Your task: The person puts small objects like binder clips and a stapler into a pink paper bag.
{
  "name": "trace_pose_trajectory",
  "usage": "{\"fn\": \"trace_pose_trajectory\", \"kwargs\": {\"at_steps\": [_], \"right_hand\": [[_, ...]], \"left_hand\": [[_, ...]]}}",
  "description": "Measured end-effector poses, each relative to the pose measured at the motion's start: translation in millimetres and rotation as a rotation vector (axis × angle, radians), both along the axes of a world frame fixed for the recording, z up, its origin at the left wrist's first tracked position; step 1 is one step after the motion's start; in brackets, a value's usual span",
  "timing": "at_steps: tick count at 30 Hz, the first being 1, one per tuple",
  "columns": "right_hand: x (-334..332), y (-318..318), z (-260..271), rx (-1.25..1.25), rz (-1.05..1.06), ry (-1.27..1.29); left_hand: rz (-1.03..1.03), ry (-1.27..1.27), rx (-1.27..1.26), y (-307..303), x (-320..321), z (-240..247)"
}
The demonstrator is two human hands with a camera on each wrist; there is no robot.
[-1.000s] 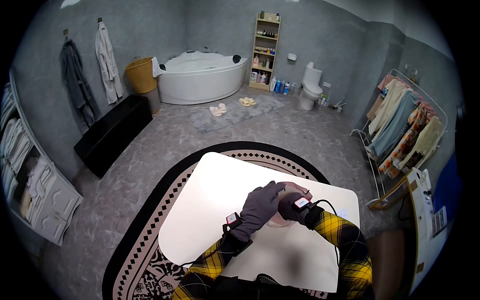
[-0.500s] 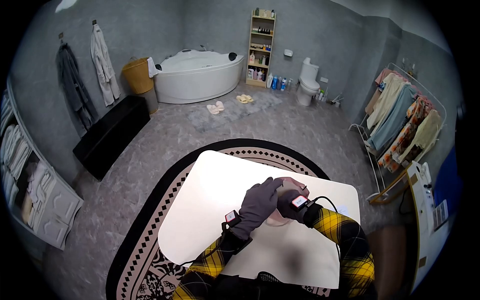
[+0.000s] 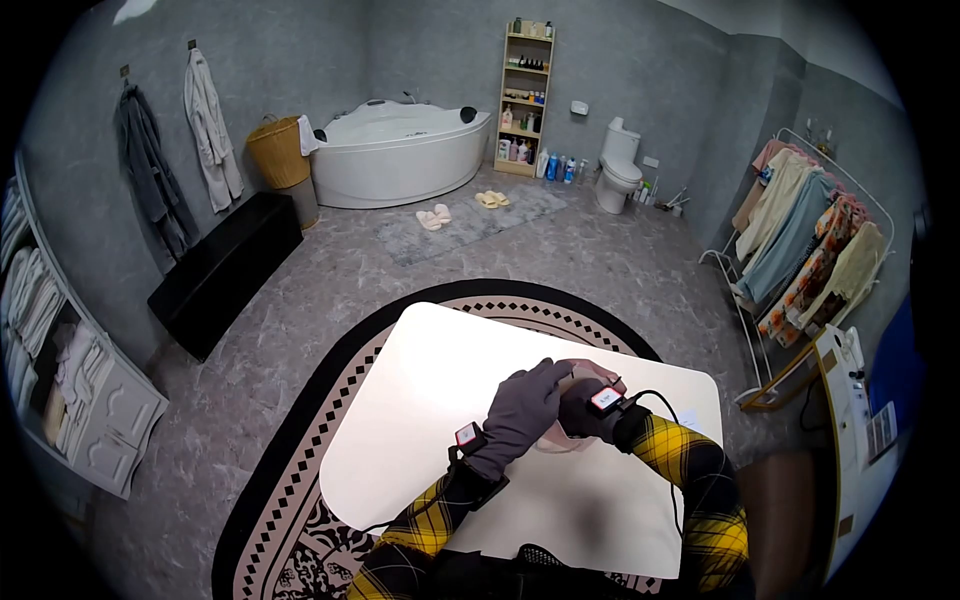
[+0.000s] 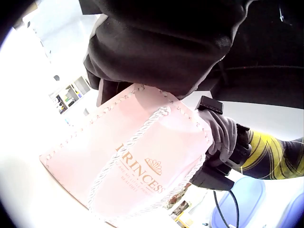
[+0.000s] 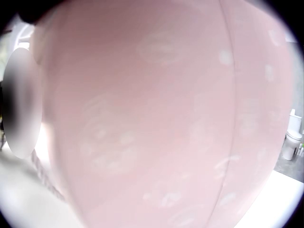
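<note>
A pink bag [image 3: 568, 440] with stitched edges, twisted white cord and gold "PRINCESS" lettering is held above the white table [image 3: 400, 420]. My left hand [image 3: 522, 410], in a grey glove, grips its near left part with bent fingers. Pressed close beside it, my right hand [image 3: 590, 410] holds the bag's other side, its fingertips hidden. Seen from the left wrist, the bag [image 4: 137, 152] hangs tilted below my left hand [image 4: 156, 47], with my right hand [image 4: 221, 135] at its edge. Pink material with faint pale prints [image 5: 156, 114] fills most of the right wrist view.
A pale label or paper [image 3: 686, 420] lies on the table to the right of my hands. Black cables run from both wrists. Beyond the patterned rug [image 3: 480, 292] are a black bench [image 3: 225, 275], a bathtub [image 3: 400, 165] and a clothes rack [image 3: 750, 340].
The head view has shifted slightly. Both hands stay close together on the bag, and the pink material above my right hand has changed its outline a little.
</note>
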State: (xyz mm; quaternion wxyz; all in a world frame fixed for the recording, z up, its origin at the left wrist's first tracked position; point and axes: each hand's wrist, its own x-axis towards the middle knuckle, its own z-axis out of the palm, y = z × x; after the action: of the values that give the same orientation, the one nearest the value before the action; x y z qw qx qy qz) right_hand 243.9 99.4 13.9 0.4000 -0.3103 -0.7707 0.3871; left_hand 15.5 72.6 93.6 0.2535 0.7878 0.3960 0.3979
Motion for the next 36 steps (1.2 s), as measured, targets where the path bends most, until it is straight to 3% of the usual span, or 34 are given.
{"fn": "trace_pose_trajectory", "kwargs": {"at_steps": [1,3,4,6,9,15,19,20,25,26,27,29,30,34,36], "right_hand": [[3,1,-2,-0.001,0.001,0.001],[9,0,10,0.255,-0.052,-0.591],[5,-5,25,0.25,-0.054,-0.59],[-8,-13,60,0.353,-0.059,-1.138],[-15,-13,80,0.538,0.055,-1.117],[-4,1,101,-0.095,0.062,-0.703],[-3,6,117,-0.298,0.052,-0.539],[-2,4,123,-0.3,0.045,-0.534],[-11,-23,177,-0.156,-0.125,-0.916],[-18,-16,185,-0.219,-0.105,-1.063],[-24,-21,187,-0.22,-0.111,-1.055],[-34,-33,190,-0.03,-0.363,-1.105],[-33,-35,186,0.097,-0.365,-1.1],[-39,-46,203,-0.133,-0.346,-0.992],[-30,-41,189,-0.049,-0.381,-0.95]], "left_hand": [[0.008,-0.011,0.01,0,0,-1],[0.017,-0.024,0.014,0,0,-2],[0.01,-0.019,0.001,0,0,0],[-0.001,-0.013,-0.01,0,0,0],[0.016,-0.01,0.034,1,0,-4],[-0.01,0.01,0.016,-1,-2,7],[0.008,0.039,-0.022,1,-1,6],[0.021,0.036,-0.024,0,-1,8],[0.059,0.007,0.092,4,2,-7],[0.062,-0.015,0.105,5,2,-10],[0.065,-0.037,0.12,7,3,-11],[0.082,-0.022,0.1,9,4,-16],[0.103,-0.01,0.078,8,6,-15],[0.074,0.005,0.037,2,3,1],[0.043,-0.033,-0.017,-4,3,12]]}}
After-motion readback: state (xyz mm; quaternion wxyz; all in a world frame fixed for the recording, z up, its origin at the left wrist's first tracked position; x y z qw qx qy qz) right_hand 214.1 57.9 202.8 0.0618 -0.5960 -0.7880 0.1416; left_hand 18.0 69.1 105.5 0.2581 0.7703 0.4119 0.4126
